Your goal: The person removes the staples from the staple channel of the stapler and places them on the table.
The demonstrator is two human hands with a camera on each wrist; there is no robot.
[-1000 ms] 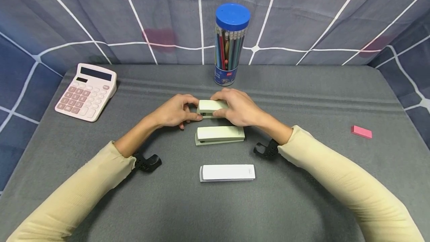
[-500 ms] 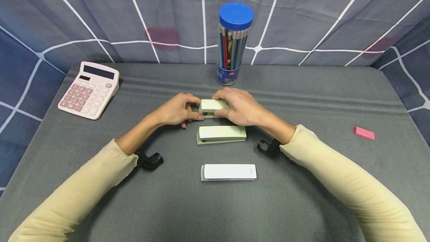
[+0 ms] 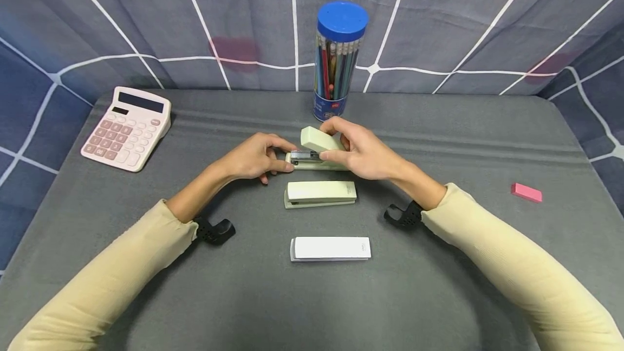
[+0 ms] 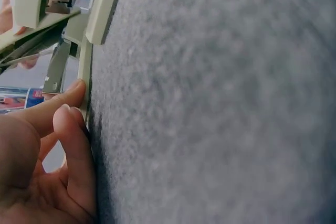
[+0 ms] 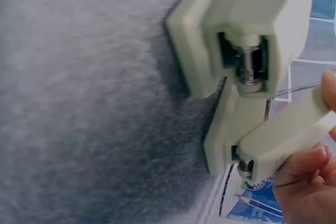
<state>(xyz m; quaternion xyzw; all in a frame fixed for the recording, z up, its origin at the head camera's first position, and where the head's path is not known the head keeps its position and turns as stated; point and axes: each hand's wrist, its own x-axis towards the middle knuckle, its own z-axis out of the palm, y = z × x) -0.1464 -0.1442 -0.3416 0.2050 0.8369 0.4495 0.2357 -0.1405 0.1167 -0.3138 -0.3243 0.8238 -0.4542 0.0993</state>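
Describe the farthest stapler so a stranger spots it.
On the table, find the pencil tub. In front of it, the left hand and right hand hold the farthest stapler. Its green top is raised, unlike the closed green stapler and white stapler.

Three staplers (image 3: 317, 140) (image 3: 320, 192) (image 3: 332, 248), one in grip, two nearside, one calculator (image 3: 128, 129) left, one pencil tube (image 3: 338, 64) behind, one pink block (image 3: 526, 193) right

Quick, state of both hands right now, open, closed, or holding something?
Left hand: closed, pinching the base end of the far green stapler.
Right hand: closed, holding that stapler's tilted-up top arm.
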